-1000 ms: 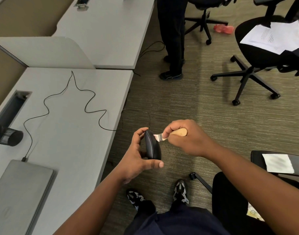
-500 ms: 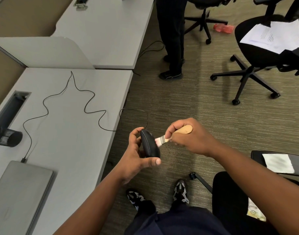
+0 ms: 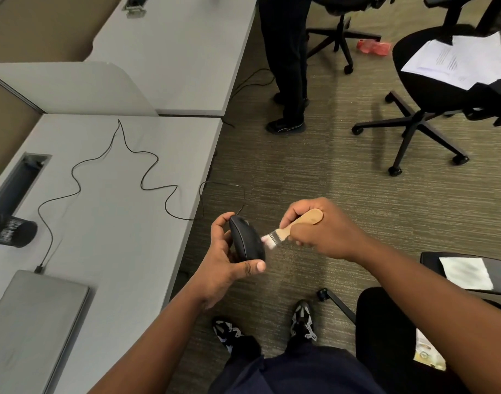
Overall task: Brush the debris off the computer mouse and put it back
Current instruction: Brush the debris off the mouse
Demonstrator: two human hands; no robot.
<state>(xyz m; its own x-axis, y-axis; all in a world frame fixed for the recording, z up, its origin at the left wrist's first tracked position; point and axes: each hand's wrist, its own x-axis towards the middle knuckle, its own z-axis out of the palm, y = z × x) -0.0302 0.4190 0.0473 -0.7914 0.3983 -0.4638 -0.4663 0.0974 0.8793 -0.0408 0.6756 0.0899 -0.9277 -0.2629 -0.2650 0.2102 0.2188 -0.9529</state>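
Left hand (image 3: 223, 268) holds the mouse (image 3: 246, 240) on edge over the carpet, at 3 o'clock of the surface (image 3: 107, 223). Right hand (image 3: 323, 228) grips a brush (image 3: 289, 228), bristles touching the mouse; its cable (image 3: 130, 166) trails across the surface.

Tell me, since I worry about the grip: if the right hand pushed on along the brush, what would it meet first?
Probably the mouse: the brush in the right hand already points at it, bristles touching.
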